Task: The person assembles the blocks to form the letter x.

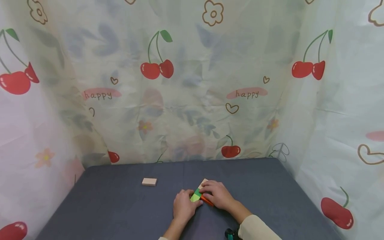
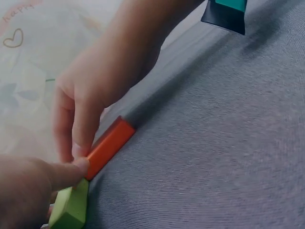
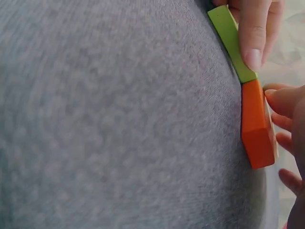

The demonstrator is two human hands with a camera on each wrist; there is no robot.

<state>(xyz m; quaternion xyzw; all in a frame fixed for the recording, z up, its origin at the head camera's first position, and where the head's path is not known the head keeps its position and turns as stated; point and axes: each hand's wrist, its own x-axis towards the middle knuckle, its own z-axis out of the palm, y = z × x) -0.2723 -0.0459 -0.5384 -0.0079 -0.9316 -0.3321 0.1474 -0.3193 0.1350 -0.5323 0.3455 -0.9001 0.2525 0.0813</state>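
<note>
In the head view my left hand [image 1: 184,206] pinches a light green block [image 1: 194,198] between thumb and fingers. A darker green block [image 1: 198,192] and a pale wooden block [image 1: 205,181] continue from it in a slanting row. My right hand [image 1: 219,195] grips the pale block, its fingers over the row and partly hiding it. An orange block [image 3: 256,119] lies end to end with the light green block, right by the right thumb. The left wrist view shows the left thumb where the orange and light green blocks [image 2: 71,202] meet.
A loose pale wooden block [image 1: 149,181] lies farther left on the dark grey table [image 1: 120,206]. Printed curtains [image 1: 186,100] stand behind the table and along both sides. A black and teal device [image 1: 231,234] shows by the right sleeve.
</note>
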